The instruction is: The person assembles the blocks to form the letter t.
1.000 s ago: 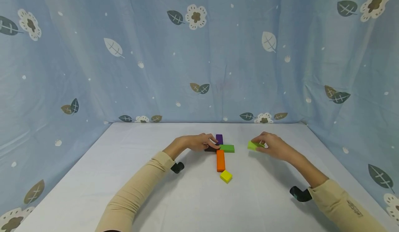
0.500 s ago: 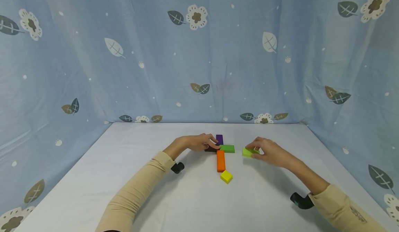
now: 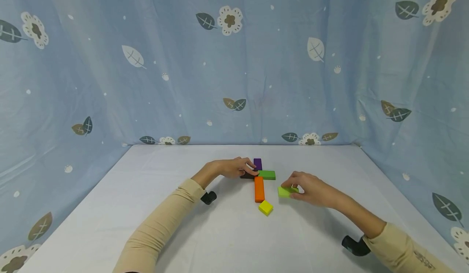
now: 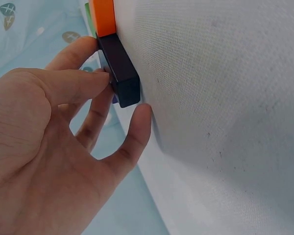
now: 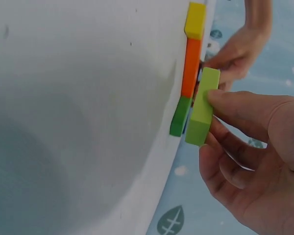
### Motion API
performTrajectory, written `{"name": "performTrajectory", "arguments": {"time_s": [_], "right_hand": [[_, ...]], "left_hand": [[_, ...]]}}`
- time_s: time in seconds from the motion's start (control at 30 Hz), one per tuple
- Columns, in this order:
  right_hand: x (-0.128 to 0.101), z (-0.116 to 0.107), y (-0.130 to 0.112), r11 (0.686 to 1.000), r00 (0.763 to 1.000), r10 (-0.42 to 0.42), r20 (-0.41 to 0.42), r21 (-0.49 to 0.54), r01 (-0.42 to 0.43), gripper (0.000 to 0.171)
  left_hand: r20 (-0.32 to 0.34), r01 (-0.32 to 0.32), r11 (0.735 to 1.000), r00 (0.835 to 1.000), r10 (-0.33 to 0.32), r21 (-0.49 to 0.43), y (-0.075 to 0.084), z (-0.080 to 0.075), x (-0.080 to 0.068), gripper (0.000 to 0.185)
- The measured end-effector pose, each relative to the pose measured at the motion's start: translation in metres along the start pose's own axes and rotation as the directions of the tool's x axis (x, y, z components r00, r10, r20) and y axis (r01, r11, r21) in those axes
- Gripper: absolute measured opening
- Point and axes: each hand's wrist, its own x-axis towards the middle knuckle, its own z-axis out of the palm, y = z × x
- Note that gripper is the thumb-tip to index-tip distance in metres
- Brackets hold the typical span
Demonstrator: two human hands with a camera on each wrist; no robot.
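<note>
My left hand (image 3: 232,167) reaches to the black block (image 3: 246,175) and pinches it; in the left wrist view the thumb lies along the side of this dark block (image 4: 121,68). The black block joins a cross-like layout with a purple block (image 3: 257,164) behind, a green block (image 3: 267,175) to the right and a longer orange block (image 3: 259,189) in front. At the orange block's near end a yellow block (image 3: 266,208) sits turned at an angle. Between thumb and fingers my right hand (image 3: 313,188) holds a lime-green block (image 5: 204,105), right of the orange one.
A white cloth-covered table (image 3: 220,240) lies beneath everything. Blue curtains (image 3: 176,73) with leaf and flower prints hang at the back and both sides. Dark wrist devices (image 3: 355,246) stick out below the sleeves.
My right hand has carried the lime-green block nearer to me and leftward, toward the orange block. The left hand and the laid-out blocks have stayed in place.
</note>
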Motion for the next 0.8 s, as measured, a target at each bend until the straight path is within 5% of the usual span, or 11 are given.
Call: {"name": "performTrajectory", "arguments": {"time_s": [0.8], "right_hand": [[-0.01,0.017,-0.017,0.996,0.991,-0.063,0.115,0.063,0.056,0.03]], "left_hand": [[-0.008,-0.011,1.0,1.0,0.011,-0.02,0.001,0.0,-0.002,0.046]]}}
